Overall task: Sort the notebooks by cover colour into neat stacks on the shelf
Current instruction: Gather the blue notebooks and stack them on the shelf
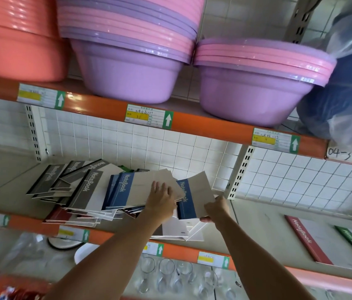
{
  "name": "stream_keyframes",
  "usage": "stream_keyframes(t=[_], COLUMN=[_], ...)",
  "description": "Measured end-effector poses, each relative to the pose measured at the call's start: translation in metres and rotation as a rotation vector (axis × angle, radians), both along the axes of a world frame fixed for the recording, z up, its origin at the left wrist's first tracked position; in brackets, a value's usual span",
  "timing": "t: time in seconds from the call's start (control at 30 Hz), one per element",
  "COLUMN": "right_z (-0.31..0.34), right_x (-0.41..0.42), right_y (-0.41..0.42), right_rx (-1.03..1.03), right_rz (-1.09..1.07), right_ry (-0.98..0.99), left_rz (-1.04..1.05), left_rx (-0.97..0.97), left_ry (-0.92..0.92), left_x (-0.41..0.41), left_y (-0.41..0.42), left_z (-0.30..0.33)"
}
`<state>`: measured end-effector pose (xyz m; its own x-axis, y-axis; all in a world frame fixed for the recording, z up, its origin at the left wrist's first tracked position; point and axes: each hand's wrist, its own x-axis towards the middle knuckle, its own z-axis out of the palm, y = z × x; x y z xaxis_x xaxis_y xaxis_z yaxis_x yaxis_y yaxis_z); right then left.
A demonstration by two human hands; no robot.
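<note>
Both arms reach forward: left hand (161, 198) lies flat on blue notebooks (125, 187); right hand (215, 207) grip pinches one blue notebook (189, 199).

Both arms stretched fwd, bare forearms. Left hand (161, 199) flat, fingers straight, palm down, pressing. Right hand (216, 207) curled, thumb under, fingers on top, pinching.

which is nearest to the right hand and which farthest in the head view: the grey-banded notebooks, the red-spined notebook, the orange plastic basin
From the right hand, which grips a blue-banded notebook:
1. Red-spined notebook, lying on the same shelf to its right.
2. Grey-banded notebooks, fanned at the left end of the pile.
3. Orange plastic basin, on the shelf above, far left.
</note>
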<state>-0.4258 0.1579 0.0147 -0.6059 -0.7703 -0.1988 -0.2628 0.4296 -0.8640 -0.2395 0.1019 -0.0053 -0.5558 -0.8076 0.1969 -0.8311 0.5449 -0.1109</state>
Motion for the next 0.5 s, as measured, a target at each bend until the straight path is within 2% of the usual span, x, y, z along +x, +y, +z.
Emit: stream_keyframes(t=[0.1,0.2,0.3,0.37,0.43,0.5], right_z=[0.0,0.002,0.003,0.003,0.003,0.002], right_x=[0.006,0.009,0.009,0.01,0.012,0.014], right_y=[0.003,0.005,0.006,0.007,0.008,0.008], right_rx=[-0.001,-0.015,-0.033,-0.035,-0.03,-0.037], right_rz=[0.016,0.012,0.006,0.002,0.007,0.0], right_ry=[-0.002,0.014,0.039,0.031,0.02,0.02], left_rz=[0.033,-0.105,-0.244,-0.194,-0.076,-0.072], left_rx=[-0.013,-0.032,0.054,0.123,0.189,0.2], left_ry=[0.018,0.115,0.056,-0.036,-0.056,-0.067], left_x=[-0.001,-0.002,0.0,0.0,-0.001,-0.004], left_y=[0.003,-0.002,0.001,0.003,0.007,0.011], left_z=[-0.002,-0.002,0.005,0.006,0.005,0.006])
